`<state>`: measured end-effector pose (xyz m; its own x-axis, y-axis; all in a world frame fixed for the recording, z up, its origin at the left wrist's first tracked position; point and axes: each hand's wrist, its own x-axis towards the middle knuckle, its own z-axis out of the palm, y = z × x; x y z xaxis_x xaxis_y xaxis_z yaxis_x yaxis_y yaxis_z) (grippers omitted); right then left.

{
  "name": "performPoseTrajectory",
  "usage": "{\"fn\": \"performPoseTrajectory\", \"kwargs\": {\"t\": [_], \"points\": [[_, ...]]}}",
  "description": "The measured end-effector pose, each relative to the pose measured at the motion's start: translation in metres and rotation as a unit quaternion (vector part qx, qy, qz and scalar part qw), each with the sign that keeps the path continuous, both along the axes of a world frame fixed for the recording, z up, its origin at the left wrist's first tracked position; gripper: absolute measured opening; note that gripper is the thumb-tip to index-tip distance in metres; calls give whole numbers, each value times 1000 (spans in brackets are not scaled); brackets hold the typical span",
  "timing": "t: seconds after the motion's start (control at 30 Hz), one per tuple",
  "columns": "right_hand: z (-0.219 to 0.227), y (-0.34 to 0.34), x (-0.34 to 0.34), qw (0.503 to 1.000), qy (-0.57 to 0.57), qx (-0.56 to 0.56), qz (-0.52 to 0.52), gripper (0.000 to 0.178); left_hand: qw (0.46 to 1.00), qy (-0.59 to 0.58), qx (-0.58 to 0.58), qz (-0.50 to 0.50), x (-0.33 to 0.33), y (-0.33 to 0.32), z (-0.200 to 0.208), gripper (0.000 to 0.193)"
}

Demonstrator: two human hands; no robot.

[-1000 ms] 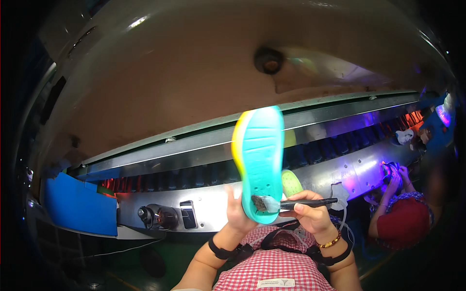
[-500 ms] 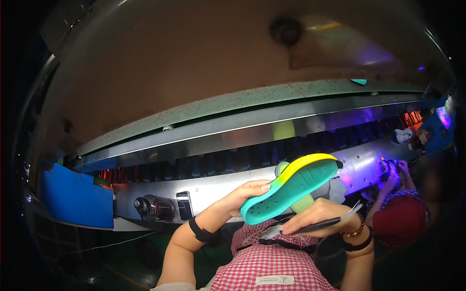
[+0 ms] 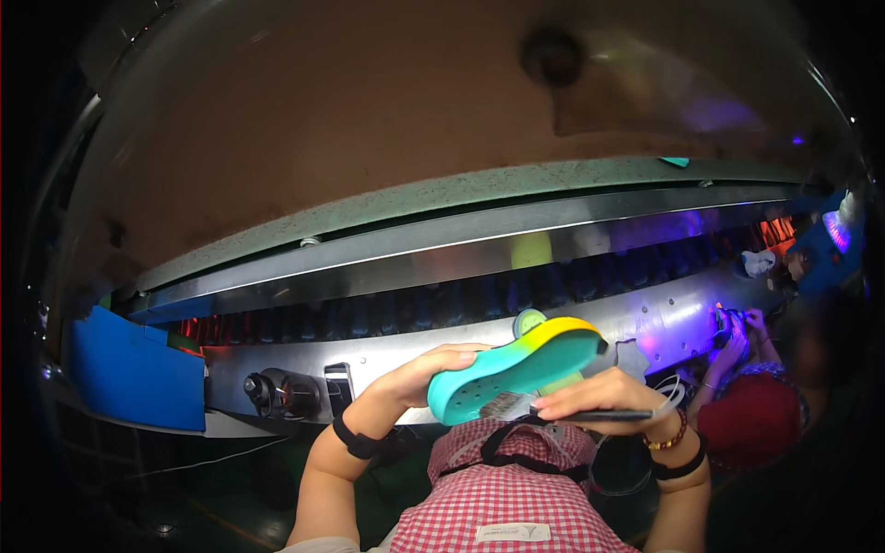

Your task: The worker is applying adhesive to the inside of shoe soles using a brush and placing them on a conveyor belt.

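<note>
A teal shoe sole (image 3: 551, 358) with a yellow stretch along its far edge is tilted, its hollow inner side showing. My left hand (image 3: 433, 366) grips its left end, thumb on the rim and the other fingers hidden behind it. Closed around a black-handled brush (image 3: 505, 405) is my right hand (image 3: 604, 394). The brush's bristles are at the near left part of the sole's inside, seemingly touching it. Behind the sole stands a small round pale-green container (image 3: 529, 322), partly hidden by it.
A metal bench (image 3: 396, 348) runs along a dark roller track (image 3: 415, 309). On it stand a dark glass-like jar (image 3: 288, 394) and a black frame (image 3: 339, 382). A blue panel (image 3: 138, 369) is at left. At right, a person in a red cap (image 3: 754, 419) works under violet light.
The sole has moved left and slightly down and is tilted more. The brush has swung up from below it, bringing its bristles to the sole's inside.
</note>
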<state>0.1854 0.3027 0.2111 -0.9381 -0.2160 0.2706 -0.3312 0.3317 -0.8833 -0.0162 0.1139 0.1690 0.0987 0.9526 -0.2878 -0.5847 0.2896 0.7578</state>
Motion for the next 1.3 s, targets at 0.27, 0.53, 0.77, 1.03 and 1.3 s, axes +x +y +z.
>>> {"fn": "performPoseTrajectory", "kwargs": {"t": [0.27, 0.53, 0.77, 1.03, 1.3], "points": [[-22, -9, 5, 987, 48, 8, -155, 24, 994, 36, 71, 70, -10, -14, 17, 62], [9, -23, 6, 985, 86, -70, -135, 25, 891, -303, 200, 272, 9, 4, -36, 89], [-20, -27, -28, 958, 73, -30, -274, 18, 903, -287, 132, 291, 47, 28, -48, 94], [-11, -47, -2, 980, 102, 141, -95, 21, 878, -174, 130, 426, 34, 15, -42, 90], [3, -53, -18, 991, 98, 6, -90, 24, 857, -266, 297, 327, 43, 30, -28, 92]]}}
